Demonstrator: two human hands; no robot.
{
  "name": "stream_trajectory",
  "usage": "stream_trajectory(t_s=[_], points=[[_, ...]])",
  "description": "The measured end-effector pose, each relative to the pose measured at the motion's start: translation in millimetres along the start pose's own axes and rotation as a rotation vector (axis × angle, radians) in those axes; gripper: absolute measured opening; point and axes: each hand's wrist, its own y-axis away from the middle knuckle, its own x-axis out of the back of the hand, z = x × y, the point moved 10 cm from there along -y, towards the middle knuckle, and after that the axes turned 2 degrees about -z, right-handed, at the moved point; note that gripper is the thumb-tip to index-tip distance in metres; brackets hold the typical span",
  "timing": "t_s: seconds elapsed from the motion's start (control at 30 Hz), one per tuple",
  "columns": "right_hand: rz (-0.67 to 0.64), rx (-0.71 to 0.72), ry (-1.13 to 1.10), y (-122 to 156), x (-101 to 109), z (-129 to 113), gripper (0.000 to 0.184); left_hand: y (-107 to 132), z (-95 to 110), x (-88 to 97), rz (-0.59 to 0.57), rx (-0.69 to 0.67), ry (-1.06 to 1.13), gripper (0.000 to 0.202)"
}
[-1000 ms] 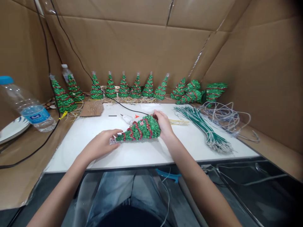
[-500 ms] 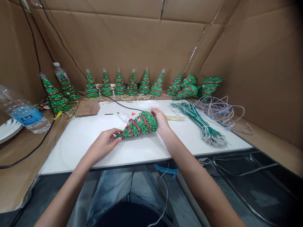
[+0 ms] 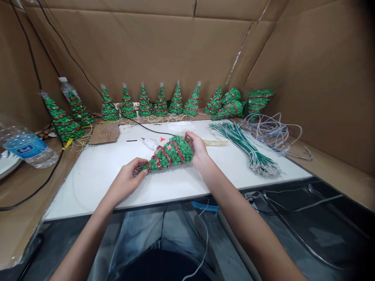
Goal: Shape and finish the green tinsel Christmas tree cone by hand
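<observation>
A small green Christmas tree (image 3: 171,153) with red garland lies on its side between my hands, low over the white board (image 3: 96,187). My left hand (image 3: 130,177) pinches its narrow tip, on the left. At the broad base my right hand (image 3: 197,148) is closed around the edge, its fingertips partly hidden behind the tree. Just behind the tree rests a white glue gun (image 3: 150,143), beside a small red-orange piece (image 3: 163,139). A few thin yellowish wires (image 3: 216,143) lie right of my right hand.
Several finished-looking trees (image 3: 144,102) line the back, and some lie heaped (image 3: 230,107) at the right. A bundle of green wires (image 3: 243,146) and tangled white cords (image 3: 275,130) sit on the right. Left are a water bottle (image 3: 31,148), a cardboard piece (image 3: 104,133) and a black cable (image 3: 60,156).
The view has shifted slightly. Both hands keep their hold on the tree, which looks almost unchanged in position, perhaps turned a little.
</observation>
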Motion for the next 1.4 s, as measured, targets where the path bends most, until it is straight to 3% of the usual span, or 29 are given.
stream_trajectory(t_s=[0.17,0.37,0.6,0.9,1.4], points=[[-0.086,-0.078,-0.067,7.7,-11.4,3.5,0.036,2.0,-2.8,-4.5,-0.058,0.018,0.093,0.026],[-0.198,-0.086,-0.105,10.2,-21.0,4.0,0.033,3.4,-7.1,-6.9,-0.098,0.059,0.181,0.025],[-0.084,-0.138,-0.123,8.9,-10.1,14.7,0.03,2.7,-3.3,-7.8,-0.1,0.05,0.16,0.022],[-0.037,-0.036,-0.061,11.7,-4.7,7.0,0.027,6.2,1.1,-4.8,-0.087,0.026,0.067,0.02],[0.041,-0.028,0.049,21.4,-3.5,-0.9,0.027,7.9,0.0,-4.3,-0.085,-0.004,0.019,0.019]])
